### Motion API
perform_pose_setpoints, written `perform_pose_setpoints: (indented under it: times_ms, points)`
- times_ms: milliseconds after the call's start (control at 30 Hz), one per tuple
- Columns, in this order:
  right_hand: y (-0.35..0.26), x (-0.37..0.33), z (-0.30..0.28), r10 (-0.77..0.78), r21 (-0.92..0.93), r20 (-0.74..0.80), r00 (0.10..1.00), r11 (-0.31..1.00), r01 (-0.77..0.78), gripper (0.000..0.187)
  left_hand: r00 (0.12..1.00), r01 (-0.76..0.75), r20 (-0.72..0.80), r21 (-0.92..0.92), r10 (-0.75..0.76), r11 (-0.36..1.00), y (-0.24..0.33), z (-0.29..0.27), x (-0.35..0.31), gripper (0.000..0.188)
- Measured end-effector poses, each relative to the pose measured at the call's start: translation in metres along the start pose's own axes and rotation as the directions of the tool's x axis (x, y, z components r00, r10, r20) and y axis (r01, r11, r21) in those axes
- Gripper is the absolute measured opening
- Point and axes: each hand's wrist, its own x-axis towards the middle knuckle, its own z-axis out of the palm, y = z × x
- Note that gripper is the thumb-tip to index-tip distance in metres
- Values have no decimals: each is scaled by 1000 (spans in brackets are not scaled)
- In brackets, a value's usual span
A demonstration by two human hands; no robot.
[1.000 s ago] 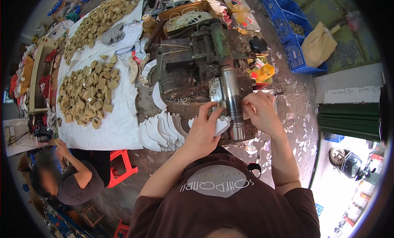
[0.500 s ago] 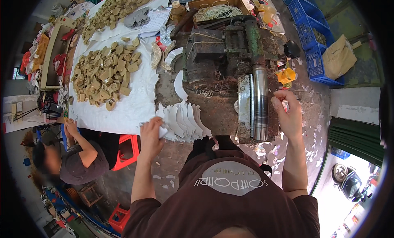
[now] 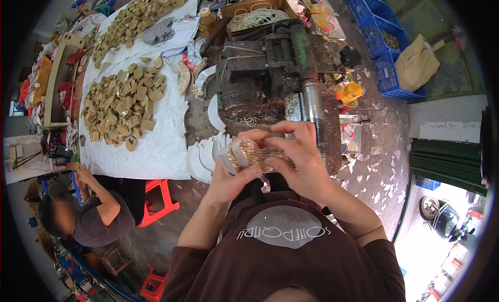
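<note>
Gold pieces (image 3: 248, 152) clamped between my left hand (image 3: 227, 183) and right hand (image 3: 307, 164), at the bench's (image 3: 199, 127) near edge, in front of the machine (image 3: 254, 75). Two-handed pinch probably keeps the stack from fanning. White pieces (image 3: 200, 159) overlap along that edge, to the left, likely for easy reach.

Looks like a workshop: shows a grimy machine (image 3: 247, 91) just beyond the fingers (image 3: 296, 147), heaped tan blocks (image 3: 122, 107) on a white sheet (image 3: 170, 155) to their left, white scraps (image 3: 385, 186) littering the floor (image 3: 383, 129) to their right, and blue crates (image 3: 387, 68) farther out beyond them.
</note>
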Motion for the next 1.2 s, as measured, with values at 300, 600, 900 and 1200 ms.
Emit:
perform_pose_setpoints:
  times_ms: [300, 600, 900, 1200]
  points:
    - [18, -9, -17, -43, -31, -179, 983, 999, 38, 19, 972, -17, -232, 91, 38, 996, -17, 41, 11, 43]
    - [87, -22, -115, 398, -425, 119, 910, 848, -315, 2, 984, -177, 153, 861, 89, 477, -20, 18, 22, 55]
    - [75, -17, -77, 266, -300, -83, 960, 912, -279, 13, 992, -89, 122, 879, -39, 469, -22, 23, 23, 53]
    - [65, -15, -76, 266, -109, -174, 948, 952, -287, 16, 965, 138, -152, 987, 215, 82, 0, -112, -53, 49]
